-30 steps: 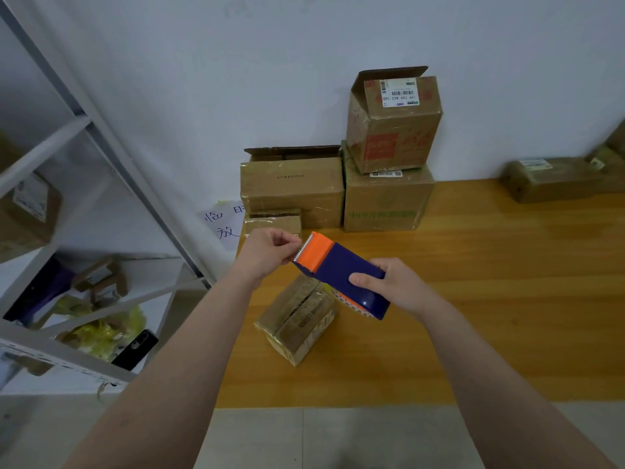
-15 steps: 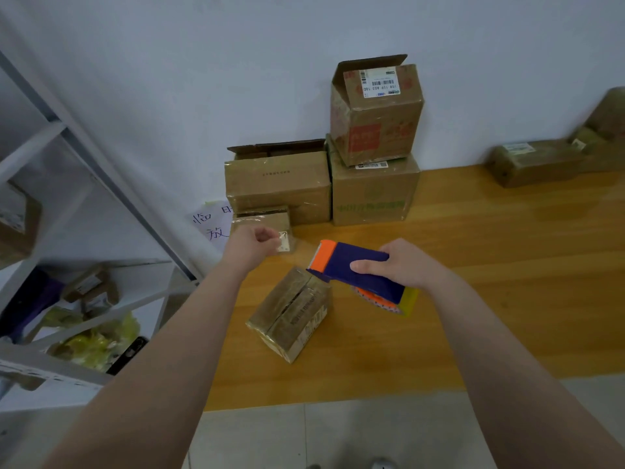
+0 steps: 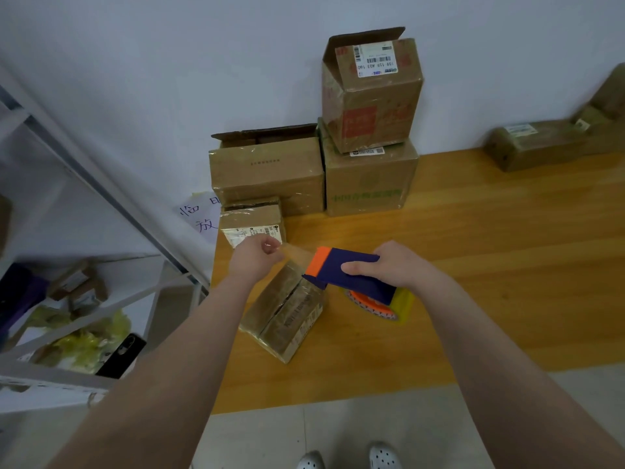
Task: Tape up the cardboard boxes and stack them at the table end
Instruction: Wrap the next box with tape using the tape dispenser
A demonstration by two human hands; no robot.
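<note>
The fingers of the left hand (image 3: 255,262) are curled, pinching the free end of the tape (image 3: 293,254) against the thumb. The right hand (image 3: 394,265) has fingers and thumb clamped around the blue body of the dispenser (image 3: 351,277), with its orange head toward the left hand and the yellowish roll hanging beneath on the right. A short clear strip spans the gap between the hands. Under them the box (image 3: 284,316) lies slantwise on the tabletop (image 3: 490,282), seam up, near the front left corner. Its near corner stops short of the front edge, beyond which is floor (image 3: 338,431). The tabletop's left edge runs close beside a white rack (image 3: 111,211). Right of the dispenser, bare wood stretches wide as far as the flat parcels (image 3: 541,143) at the wall. Behind, a stack (image 3: 368,177) of boxes stands against the wall, with a small carton (image 3: 252,220) in front of it, just past the left hand. A second ago the left fingers were at the orange head and the dispenser was tipped up. Now the hands are apart with tape drawn out, and the dispenser lies flatter and lower. The box sits just below the strip, with the left fingers above its far left side and the orange head over its far corner. Whether the head touches the box cannot be told.
</note>
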